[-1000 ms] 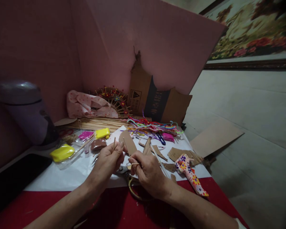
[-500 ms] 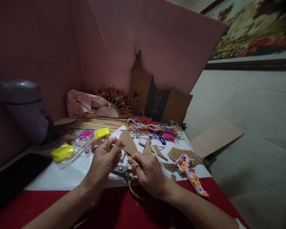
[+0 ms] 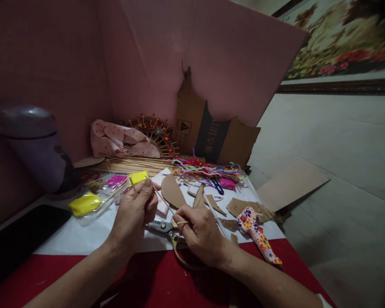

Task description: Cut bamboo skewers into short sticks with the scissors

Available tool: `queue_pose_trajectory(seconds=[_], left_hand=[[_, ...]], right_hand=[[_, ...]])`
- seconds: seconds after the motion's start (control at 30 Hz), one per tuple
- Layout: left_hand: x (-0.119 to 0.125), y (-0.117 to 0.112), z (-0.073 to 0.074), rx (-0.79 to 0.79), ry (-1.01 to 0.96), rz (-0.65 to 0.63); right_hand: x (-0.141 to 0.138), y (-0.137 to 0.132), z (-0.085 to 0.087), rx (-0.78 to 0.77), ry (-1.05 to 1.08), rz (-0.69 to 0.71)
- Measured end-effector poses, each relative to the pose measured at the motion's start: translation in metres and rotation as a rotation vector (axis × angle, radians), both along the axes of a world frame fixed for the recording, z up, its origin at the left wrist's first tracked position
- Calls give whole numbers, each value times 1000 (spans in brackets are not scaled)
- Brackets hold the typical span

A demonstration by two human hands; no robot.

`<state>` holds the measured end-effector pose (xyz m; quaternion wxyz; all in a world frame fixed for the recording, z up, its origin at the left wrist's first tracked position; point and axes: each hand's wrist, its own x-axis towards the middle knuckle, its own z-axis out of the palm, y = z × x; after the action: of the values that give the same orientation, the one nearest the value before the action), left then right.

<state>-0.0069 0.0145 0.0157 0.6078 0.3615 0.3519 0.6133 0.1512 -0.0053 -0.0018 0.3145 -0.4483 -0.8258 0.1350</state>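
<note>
My left hand (image 3: 136, 207) is closed in a pinch on a thin wooden stick. A short stick end (image 3: 132, 185) pokes up beside its fingers. My right hand (image 3: 200, 231) is closed too, with the tip of a thin wooden stick (image 3: 182, 222) showing between thumb and finger. A slim stick (image 3: 164, 200) slants across the gap between the hands; whether it is one piece with the others I cannot tell. Beneath the hands lie scissors (image 3: 176, 248), partly hidden by my right hand. Just beyond is a rounded cardboard piece (image 3: 173, 192).
Further back are a bundle of sticks (image 3: 131, 166), colourful pipe cleaners (image 3: 208, 169) and yellow clay packs (image 3: 85, 204). A purple bottle (image 3: 38, 154) and dark phone-like slab (image 3: 28, 231) stand left. A flowered cloth shape (image 3: 258, 235) and cardboard scraps (image 3: 240, 207) lie right.
My left hand has turned and shifted slightly left, and its short stick end now leans left. My right hand has stayed nearly in place.
</note>
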Motion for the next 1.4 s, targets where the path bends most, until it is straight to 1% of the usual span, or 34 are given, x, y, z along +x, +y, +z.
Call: queue_pose_trajectory(seconds=[0.1,0.13,0.2,0.3,0.37,0.43,0.53,0.63,0.7,0.8,0.9,1.0,1.07,1.23,1.4], left_hand=[[-1,0,2,-109,-80,-108],[0,0,3,-150,-104,-127],[1,1,3,-207,-126,-122],[4,2,1,-221,-98,-106],[6,1,-2,-198,-55,-151],[7,-1,-4,-180,-7,-270],[7,-6,-8,-178,77,-526],[6,-9,-15,-163,201,-729],[5,-10,-20,-133,288,-808],[3,-9,-24,-94,357,-834],[2,-9,-24,-50,395,-829],[3,-9,-24,26,522,-811],[5,-9,-24,45,563,-802],[9,-8,-23,19,458,-800],[9,-7,-22,-59,410,-785]], right_hand=[[0,0,1,-1,29,-37],[0,0,1,-1,40,-51],[1,0,0,-7,69,-74],[2,0,-2,-17,118,-94],[2,1,-3,-8,151,-101],[2,1,-3,21,190,-114],[2,1,0,95,266,-100],[2,1,1,129,348,14],[3,1,0,111,382,78],[4,3,-1,59,395,107],[5,5,-1,12,410,134],[6,5,0,-13,413,158],[6,5,1,-4,410,147],[10,7,5,94,480,55],[18,14,10,128,584,-72]])
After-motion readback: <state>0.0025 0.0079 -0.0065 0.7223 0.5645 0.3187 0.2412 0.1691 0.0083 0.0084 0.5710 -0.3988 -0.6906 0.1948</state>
